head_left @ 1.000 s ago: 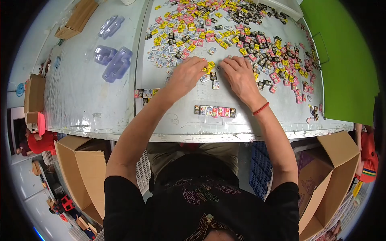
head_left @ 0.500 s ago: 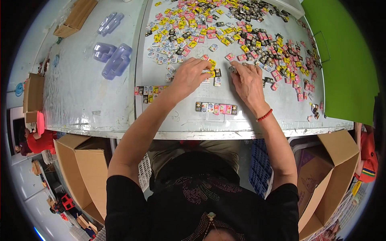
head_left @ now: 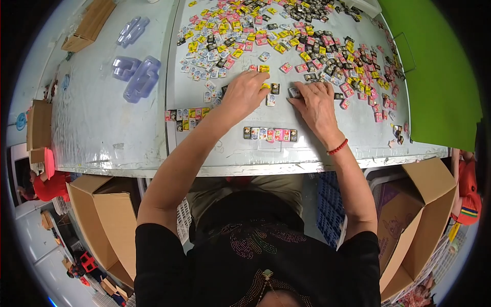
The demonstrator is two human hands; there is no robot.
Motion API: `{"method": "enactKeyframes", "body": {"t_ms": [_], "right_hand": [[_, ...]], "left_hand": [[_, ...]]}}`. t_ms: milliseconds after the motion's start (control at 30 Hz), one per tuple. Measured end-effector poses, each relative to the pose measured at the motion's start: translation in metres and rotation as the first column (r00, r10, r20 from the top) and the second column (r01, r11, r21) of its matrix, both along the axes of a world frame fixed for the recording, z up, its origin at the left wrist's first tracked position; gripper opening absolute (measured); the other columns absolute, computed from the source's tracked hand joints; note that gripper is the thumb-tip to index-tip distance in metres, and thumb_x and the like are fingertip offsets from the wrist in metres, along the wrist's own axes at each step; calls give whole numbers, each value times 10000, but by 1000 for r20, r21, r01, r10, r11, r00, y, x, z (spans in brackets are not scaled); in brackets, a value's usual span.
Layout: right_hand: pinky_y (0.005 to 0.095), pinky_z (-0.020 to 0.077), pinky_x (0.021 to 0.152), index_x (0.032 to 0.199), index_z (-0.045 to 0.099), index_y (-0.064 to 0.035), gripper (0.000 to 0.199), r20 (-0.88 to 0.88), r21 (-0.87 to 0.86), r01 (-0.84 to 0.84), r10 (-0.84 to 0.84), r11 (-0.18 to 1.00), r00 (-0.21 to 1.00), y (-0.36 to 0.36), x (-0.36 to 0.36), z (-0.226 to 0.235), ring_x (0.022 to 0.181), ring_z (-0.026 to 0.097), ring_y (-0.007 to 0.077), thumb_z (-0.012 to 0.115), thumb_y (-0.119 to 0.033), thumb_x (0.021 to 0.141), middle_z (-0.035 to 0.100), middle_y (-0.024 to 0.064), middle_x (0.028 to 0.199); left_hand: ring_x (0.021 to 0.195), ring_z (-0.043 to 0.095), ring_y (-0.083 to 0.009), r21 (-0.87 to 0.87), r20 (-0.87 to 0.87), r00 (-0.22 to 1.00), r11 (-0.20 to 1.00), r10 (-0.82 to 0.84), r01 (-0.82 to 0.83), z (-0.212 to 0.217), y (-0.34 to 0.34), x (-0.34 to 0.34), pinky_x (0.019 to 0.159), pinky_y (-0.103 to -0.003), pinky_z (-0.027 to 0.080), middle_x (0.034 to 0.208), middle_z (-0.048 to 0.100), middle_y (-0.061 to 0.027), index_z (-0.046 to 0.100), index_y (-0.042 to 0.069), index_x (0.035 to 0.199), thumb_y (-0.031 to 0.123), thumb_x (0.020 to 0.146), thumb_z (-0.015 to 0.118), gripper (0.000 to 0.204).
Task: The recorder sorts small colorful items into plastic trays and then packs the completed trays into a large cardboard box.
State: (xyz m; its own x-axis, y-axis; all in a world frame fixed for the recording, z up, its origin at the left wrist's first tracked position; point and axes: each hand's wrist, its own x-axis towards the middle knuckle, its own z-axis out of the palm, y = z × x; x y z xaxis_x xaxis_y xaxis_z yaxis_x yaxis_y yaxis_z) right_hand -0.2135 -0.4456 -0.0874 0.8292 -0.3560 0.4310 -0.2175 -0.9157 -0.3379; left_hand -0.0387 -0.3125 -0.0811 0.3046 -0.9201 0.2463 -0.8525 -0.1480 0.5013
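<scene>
On the table, my left hand [head_left: 245, 94] is closed, its thumb and index finger at a small yellow printed block [head_left: 265, 86]. A black block [head_left: 275, 89] and a white block [head_left: 270, 100] lie beside those fingertips. My right hand [head_left: 318, 100] is curled over the tabletop, thumb and index finger closed on a small dark block [head_left: 294, 92] that its fingers partly cover. Nearer me lies a neat row of black, white and pink blocks [head_left: 270, 134]. Two short rows of mixed blocks [head_left: 186, 114] sit left of my left forearm.
Many loose blocks [head_left: 245, 38] in yellow, pink, black and white spread over the far tabletop [head_left: 225, 148]. Clear plastic trays [head_left: 142, 79] lie at the left. A green panel [head_left: 434, 92] borders the right side. Open cardboard boxes [head_left: 113, 220] stand below the table edge.
The tabletop and its blocks appear shifted slightly left and up in view. My right hand's fingers have drawn in over the dark block. My left hand stays by the yellow block.
</scene>
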Motion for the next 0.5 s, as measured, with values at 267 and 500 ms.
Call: {"method": "enactKeyframes", "body": {"t_ms": [267,500], "right_hand": [[422,381,968,1132,628,-69,387,-140,153,2,20,988,990,-1,-11,13,948,585,241,747,-157,774,654,67,865],[412,396,956,1070,642,-76,326,22,73,-42,40,996,999,-9,-6,2,935,594,240,749,-146,770,663,56,951]], "left_hand": [[924,622,-294,149,-280,960,987,-19,63,13,-1,8,800,-393,502,988,656,-145,644,24,1093,170,793,722,343],[1027,586,-322,-55,-187,948,966,-258,252,4,-4,8,904,-400,463,1057,634,-140,633,23,1039,161,789,706,294]]}}
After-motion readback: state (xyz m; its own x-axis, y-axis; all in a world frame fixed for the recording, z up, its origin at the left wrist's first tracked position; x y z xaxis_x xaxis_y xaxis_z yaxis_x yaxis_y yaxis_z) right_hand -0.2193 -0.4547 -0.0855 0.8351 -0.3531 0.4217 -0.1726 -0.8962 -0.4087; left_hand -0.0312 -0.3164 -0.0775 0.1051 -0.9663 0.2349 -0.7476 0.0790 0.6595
